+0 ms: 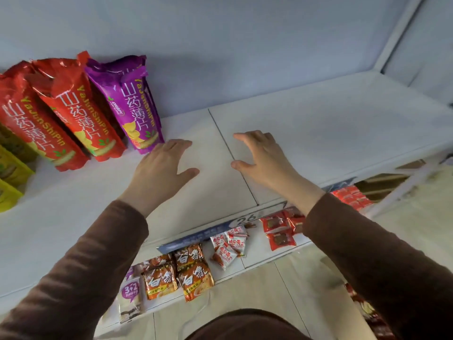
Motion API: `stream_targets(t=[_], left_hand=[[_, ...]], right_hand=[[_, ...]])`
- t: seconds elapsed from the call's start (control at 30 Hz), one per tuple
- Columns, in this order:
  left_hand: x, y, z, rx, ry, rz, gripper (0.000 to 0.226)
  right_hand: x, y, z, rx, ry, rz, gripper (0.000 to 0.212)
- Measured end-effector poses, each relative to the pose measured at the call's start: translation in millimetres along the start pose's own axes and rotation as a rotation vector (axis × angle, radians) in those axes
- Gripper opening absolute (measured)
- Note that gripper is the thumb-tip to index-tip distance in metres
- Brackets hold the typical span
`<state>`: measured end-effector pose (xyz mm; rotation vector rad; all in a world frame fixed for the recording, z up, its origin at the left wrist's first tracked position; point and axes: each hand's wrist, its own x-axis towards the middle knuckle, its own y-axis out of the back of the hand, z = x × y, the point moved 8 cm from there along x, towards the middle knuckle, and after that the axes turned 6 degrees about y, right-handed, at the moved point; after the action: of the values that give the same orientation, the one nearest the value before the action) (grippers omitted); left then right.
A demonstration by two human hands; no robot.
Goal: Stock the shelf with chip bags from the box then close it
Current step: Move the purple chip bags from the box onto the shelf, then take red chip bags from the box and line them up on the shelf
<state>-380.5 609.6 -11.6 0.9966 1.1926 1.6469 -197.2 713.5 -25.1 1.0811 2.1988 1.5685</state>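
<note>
Your left hand (pixel 163 165) and right hand (pixel 261 155) hover over white shelf (pixel 318 133), fingers spread, both empty. Purple chip bag (pixel 130 104) stands toward shelf's left end, near back wall, left fingertips just beside its base; 2 red chip bags (pixel 73 106) lean to its left, yellow bags (pixel 12 173) at far left edge. Box out of view. Step in hand: between placements, judging by empty hands. Next move calls for fetching another bag, setting it right of purple one. Lower shelf (pixel 257 261) carries small snack packets (pixel 193 273).
</note>
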Motion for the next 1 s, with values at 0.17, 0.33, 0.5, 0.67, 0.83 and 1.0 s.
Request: stream_targets(t=[0.17, 0.33, 0.5, 0.67, 0.83, 1.0], left_hand=[[-11, -24, 86, -0.015, -0.118, -0.056, 0.066], [-42, -55, 177, -0.021, -0.238, -0.117, 0.066], [-75, -86, 262, -0.067, -0.328, -0.175, 0.064], [-91, -136, 334, -0.112, -0.457, -0.281, 0.062], [-104, -208, 399, -0.126, -0.585, -0.431, 0.066], [-131, -276, 458, -0.131, -0.680, -0.599, 0.068]], right_hand=[[-74, 30, 45, -0.021, -0.082, 0.071, 0.064], [-164, 59, 96, -0.031, -0.155, 0.157, 0.061], [-244, 72, 156, -0.060, -0.271, 0.176, 0.058], [-324, 72, 209, -0.045, -0.475, 0.145, 0.060], [-413, 64, 250, -0.026, -0.738, 0.137, 0.065], [-492, 52, 291, -0.010, -0.921, 0.115, 0.068]])
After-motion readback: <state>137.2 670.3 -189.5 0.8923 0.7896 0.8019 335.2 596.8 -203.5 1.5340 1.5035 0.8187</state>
